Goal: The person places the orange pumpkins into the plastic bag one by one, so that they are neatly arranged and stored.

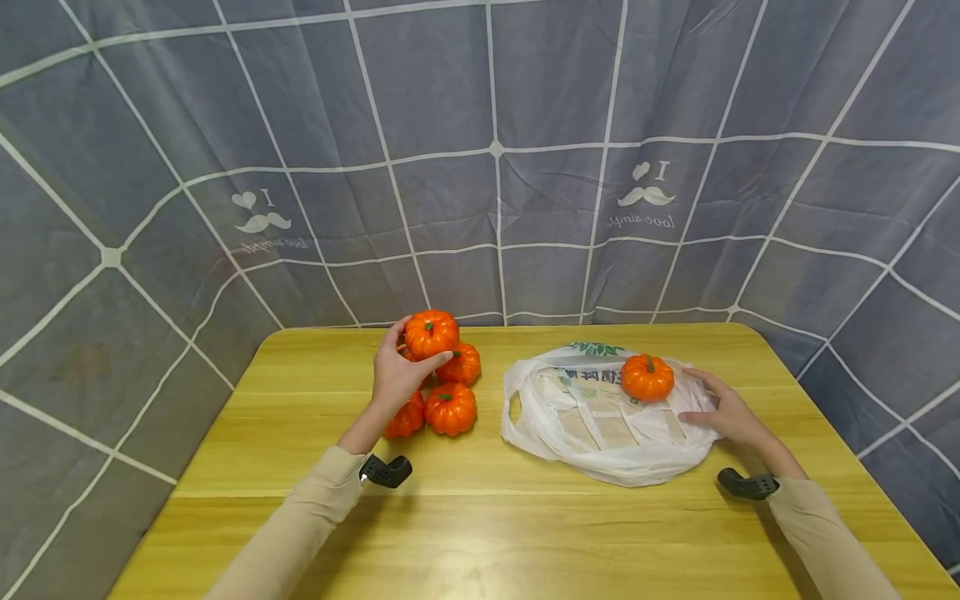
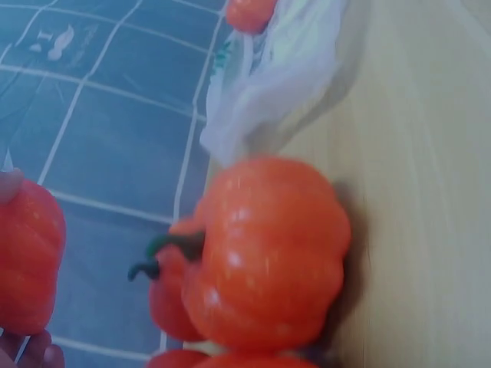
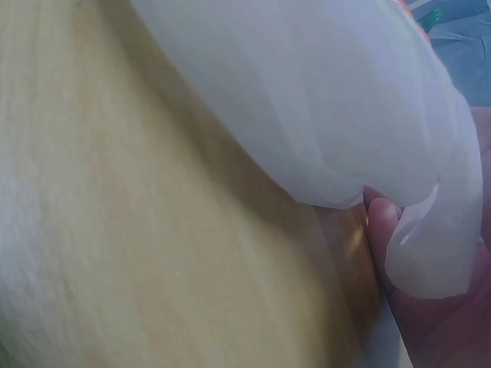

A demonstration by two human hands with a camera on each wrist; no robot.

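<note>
My left hand (image 1: 396,371) grips a small orange pumpkin (image 1: 431,332) with thumb and fingers about its sides. In the left wrist view this held pumpkin (image 2: 29,261) stands at the left edge, apart from the others. Just below and beside the hand lie more small pumpkins (image 1: 451,409) with green stems, close together. At the right, a white plastic bag (image 1: 592,450) with green print lies flat on the table. One pumpkin (image 1: 647,377) rests on top of it. My right hand (image 1: 723,408) holds the bag's right edge, its thumb against the plastic (image 3: 337,130).
The wooden table (image 1: 480,525) has a back edge close behind the pumpkins. A grey curtain (image 1: 547,200) with white grid lines hangs behind and at both sides. A black wrist mount (image 1: 386,472) sits on each forearm.
</note>
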